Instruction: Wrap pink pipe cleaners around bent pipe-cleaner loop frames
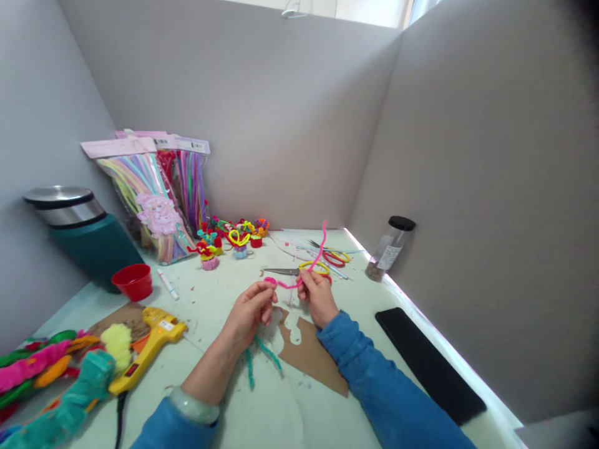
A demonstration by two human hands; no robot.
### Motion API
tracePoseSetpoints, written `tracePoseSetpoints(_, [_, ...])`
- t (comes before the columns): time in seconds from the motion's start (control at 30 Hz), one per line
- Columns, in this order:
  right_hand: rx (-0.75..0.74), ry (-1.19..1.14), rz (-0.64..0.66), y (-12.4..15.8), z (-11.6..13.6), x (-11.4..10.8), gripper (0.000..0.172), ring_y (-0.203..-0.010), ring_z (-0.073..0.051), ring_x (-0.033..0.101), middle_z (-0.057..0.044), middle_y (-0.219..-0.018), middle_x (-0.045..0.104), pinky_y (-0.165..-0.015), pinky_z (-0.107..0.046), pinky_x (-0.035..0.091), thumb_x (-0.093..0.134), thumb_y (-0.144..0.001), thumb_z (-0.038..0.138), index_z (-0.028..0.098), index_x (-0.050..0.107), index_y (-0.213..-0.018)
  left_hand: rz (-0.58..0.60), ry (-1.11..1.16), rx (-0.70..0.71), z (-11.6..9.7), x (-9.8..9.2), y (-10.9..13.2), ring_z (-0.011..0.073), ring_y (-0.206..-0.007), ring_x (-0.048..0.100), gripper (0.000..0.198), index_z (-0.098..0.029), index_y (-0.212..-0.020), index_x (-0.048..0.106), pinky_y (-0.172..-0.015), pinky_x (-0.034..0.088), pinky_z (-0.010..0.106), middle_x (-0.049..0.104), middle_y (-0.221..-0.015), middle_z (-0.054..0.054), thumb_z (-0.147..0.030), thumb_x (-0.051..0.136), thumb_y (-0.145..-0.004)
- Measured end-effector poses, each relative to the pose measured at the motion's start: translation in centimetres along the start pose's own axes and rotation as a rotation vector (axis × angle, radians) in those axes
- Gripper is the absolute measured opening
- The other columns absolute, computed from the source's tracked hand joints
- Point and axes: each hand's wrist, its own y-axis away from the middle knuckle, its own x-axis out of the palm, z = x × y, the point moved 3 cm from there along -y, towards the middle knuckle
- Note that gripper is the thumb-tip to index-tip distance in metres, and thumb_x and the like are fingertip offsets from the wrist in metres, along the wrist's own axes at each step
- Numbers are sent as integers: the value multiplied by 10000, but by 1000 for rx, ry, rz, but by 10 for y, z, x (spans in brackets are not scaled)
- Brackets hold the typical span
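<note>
A bright pink pipe cleaner (324, 240) runs between my two hands. Its left end is wound into a small coil, which my left hand (253, 310) pinches between thumb and fingertips. Further along, my right hand (317, 296) grips the stem, and the free end rises upward past the fingers. Under my left hand lies a bent teal pipe cleaner (268, 355), partly hidden. A piece of brown cardboard (311, 358) with a cut-out notch lies below my right hand. Just beyond my fingers are scissors with yellow and red handles (285, 271).
A yellow glue gun (154, 343) lies at left beside bundled fuzzy stems (60, 374). Behind it stand a red cup (133, 282), a teal bottle (88, 237) and bagged pipe cleaners (145, 193). Small colourful figures (239, 244) sit at the back. A clear jar (389, 249) and black slab (428, 365) are right.
</note>
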Motion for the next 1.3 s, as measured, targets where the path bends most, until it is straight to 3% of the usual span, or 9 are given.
tracePoseSetpoints(0.2, [-73,209,75,9,4,8,317,-396,-63,429,36,-500,514,-396,-190,323,560,-765,450,151,582,-661,-148,-491,219,2,-9,-5,36,-397,380,401,-203,-1085,546,-394,303,194,531,-735,-28,-357,594,-718])
tracePoseSetpoints(0.43, [-59,200,167,13,4,12,323,-393,-61,435,33,-496,515,-404,-185,332,532,-792,443,146,586,-677,-184,-1039,472,-2,-7,-2,102,-581,481,149,-199,-792,651,-589,366,229,566,-734,10,-262,518,-769])
tracePoseSetpoints(0.63, [-28,115,163,10,5,9,302,-405,-59,445,24,-533,536,-400,-181,317,542,-786,436,149,602,-715,-334,-763,405,-1,-14,-2,124,-557,479,95,-199,-718,564,-544,339,222,559,-626,-13,-286,536,-745])
tracePoseSetpoints(0.73, [-30,109,166,10,4,10,291,-412,-61,440,10,-559,562,-403,-186,317,561,-772,429,147,619,-726,-409,-472,244,4,-20,-5,97,-413,386,124,-201,-717,515,-429,274,206,471,-493,-52,-319,549,-734])
tracePoseSetpoints(0.87, [-17,6,169,10,2,13,292,-430,-64,438,-10,-603,586,-402,-188,312,559,-775,424,142,634,-757,-309,106,86,6,-19,-8,49,-355,281,177,-187,-690,435,-377,210,173,400,-471,-85,-278,587,-700])
tracePoseSetpoints(0.97, [5,-72,128,7,1,11,273,-423,-61,432,-2,-593,580,-390,-182,294,567,-771,414,149,630,-754,-230,247,69,4,-17,-9,33,-386,311,225,-173,-694,434,-391,238,160,451,-542,-70,-252,640,-649])
tracePoseSetpoints(1.1, [-32,9,85,5,4,5,263,-415,-57,438,5,-553,570,-399,-178,303,587,-761,394,138,628,-714,-399,-229,178,-4,-22,-4,75,-396,376,224,-191,-860,529,-414,314,192,478,-521,-59,-320,610,-696])
tracePoseSetpoints(1.17, [-46,39,92,5,5,4,270,-414,-58,440,5,-553,573,-402,-181,307,584,-761,399,138,628,-711,-453,-526,345,-14,-19,1,84,-455,437,286,-207,-976,568,-488,383,222,606,-748,8,-286,602,-703])
tracePoseSetpoints(1.3, [-19,19,121,5,3,5,283,-408,-62,444,6,-564,581,-394,-188,304,577,-757,424,147,625,-722,-236,-810,536,-22,-5,7,195,-882,574,302,-251,-1018,629,-796,425,293,564,-1167,63,-213,553,-728])
